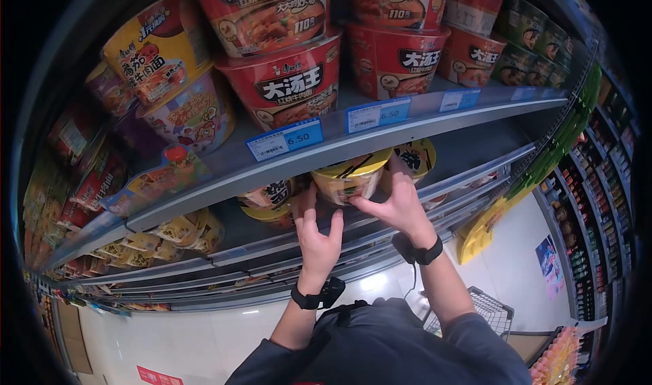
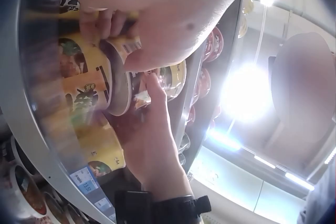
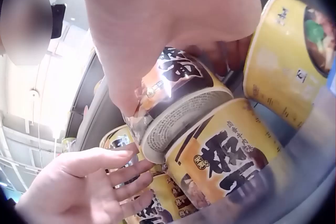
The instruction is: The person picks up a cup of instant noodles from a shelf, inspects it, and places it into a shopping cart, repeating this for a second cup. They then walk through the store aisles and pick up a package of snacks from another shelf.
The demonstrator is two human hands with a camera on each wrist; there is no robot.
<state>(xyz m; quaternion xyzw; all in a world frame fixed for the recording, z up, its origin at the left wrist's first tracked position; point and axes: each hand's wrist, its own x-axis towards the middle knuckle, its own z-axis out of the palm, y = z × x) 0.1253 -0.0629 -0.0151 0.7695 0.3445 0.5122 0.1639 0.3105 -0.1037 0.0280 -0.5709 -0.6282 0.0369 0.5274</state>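
A noodle tub with a yellow lid (image 1: 350, 170) is tilted at the front of the lower shelf. My right hand (image 1: 402, 205) grips it, thumb on the near side and fingers round the right side. In the right wrist view, the grey printed round end (image 3: 184, 121) of this tub shows close over another yellow noodle tub (image 3: 223, 155). My left hand (image 1: 319, 239) is at its left side, fingers extended and thumb apart. The right wrist view shows that left hand (image 3: 92, 184) with palm facing the tubs and nothing in its grasp.
The upper shelf edge with price tags (image 1: 284, 139) juts out just above the hands. Large red noodle tubs (image 1: 288, 86) are stacked on it. More yellow tubs (image 1: 267, 212) stand on the lower shelf. A wire shopping cart (image 1: 485, 310) is at the right, near a yellow stand (image 1: 479, 239).
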